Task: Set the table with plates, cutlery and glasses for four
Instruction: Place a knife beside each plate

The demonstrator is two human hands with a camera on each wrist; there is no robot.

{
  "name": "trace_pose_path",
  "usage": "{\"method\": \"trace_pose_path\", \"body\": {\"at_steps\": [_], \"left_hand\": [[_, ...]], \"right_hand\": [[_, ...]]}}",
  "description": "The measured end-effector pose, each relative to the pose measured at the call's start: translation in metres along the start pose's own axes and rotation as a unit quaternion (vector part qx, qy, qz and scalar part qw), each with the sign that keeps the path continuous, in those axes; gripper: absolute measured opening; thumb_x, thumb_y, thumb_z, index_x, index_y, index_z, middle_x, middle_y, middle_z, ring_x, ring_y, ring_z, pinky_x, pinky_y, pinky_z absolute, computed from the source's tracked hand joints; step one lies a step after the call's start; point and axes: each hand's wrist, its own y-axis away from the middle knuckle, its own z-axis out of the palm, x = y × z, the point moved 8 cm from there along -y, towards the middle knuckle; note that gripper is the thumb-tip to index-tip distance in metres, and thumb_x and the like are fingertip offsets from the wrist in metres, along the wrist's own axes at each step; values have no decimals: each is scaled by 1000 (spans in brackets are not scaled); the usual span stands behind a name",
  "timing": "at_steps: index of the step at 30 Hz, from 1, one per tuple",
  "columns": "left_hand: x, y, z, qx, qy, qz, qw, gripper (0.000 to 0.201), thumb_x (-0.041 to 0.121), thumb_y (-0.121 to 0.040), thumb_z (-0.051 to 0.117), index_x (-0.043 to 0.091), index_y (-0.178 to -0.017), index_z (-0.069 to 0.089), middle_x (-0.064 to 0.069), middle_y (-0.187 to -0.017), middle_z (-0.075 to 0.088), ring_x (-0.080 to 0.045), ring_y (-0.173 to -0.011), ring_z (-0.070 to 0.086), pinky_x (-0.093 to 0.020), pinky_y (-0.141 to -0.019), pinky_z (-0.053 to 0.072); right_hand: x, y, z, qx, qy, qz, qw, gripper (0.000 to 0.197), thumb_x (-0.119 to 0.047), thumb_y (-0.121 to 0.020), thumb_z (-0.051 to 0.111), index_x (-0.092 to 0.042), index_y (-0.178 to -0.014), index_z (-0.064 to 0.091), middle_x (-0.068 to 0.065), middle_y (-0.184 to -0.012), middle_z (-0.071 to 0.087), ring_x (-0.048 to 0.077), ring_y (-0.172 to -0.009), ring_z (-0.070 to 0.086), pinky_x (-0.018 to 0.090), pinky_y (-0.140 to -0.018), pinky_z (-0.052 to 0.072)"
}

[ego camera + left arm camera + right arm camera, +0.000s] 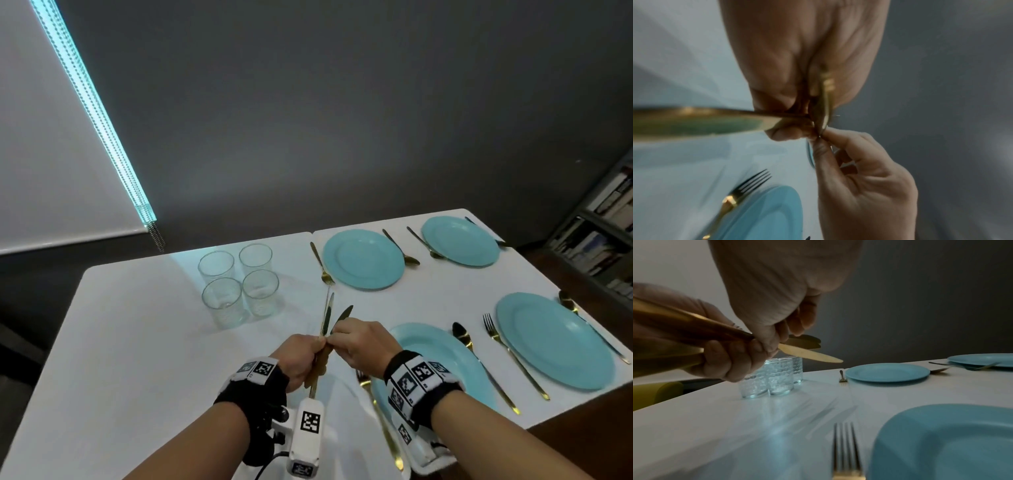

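Left hand (301,356) grips bundle of gold metal knives (324,320); right hand (359,344) pinches one gold knife (809,355) above white table (137,342).

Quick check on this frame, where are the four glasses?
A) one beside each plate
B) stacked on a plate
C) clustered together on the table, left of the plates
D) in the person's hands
C: the four glasses stand in a tight group on the white table, left of the far-left plate, while the left hand grips the gold knives and the right hand pinches one of them.
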Motion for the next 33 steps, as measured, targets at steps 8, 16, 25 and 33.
{"method": "trace_pose_path", "body": {"at_steps": [8, 16, 25, 33], "left_hand": [[77, -63, 60, 48, 93, -2, 994, 22, 10, -99, 35, 11, -83, 50, -3, -67, 45, -15, -54, 42, -23, -49, 35], [118, -113, 75, 117, 71, 26, 990, 26, 15, -101, 27, 11, -89, 51, -1, -69, 43, -11, -53, 35, -22, -48, 31], [134, -150, 58, 179, 54, 39, 982, 25, 13, -102, 29, 9, -93, 52, -2, -69, 45, -11, -53, 38, -18, -42, 32], [144, -178, 58, 197, 57, 34, 978, 22, 14, -101, 32, 5, -104, 52, -2, -68, 45, -11, -54, 39, -18, -43, 31]], "right_hand": [[173, -4, -46, -13, -109, 237, 965, 16, -22, -85, 60, -16, -89, 74, -1, -93, 71, 20, -88, 65, 27, -75, 51], [346, 2, -42, -129, -120, 465, 868, 21, -23, -90, 58, -11, -101, 73, 4, -110, 68, 20, -98, 61, 26, -88, 49], [435, -10, 27, -236, -49, 552, 798, 25, -27, -86, 67, -6, -98, 63, 10, -104, 66, 24, -90, 61, 26, -72, 44], [462, -21, 64, -201, -70, 565, 797, 21, -16, -86, 64, -5, -71, 55, 15, -102, 69, 29, -78, 59, 25, -65, 43]]}}
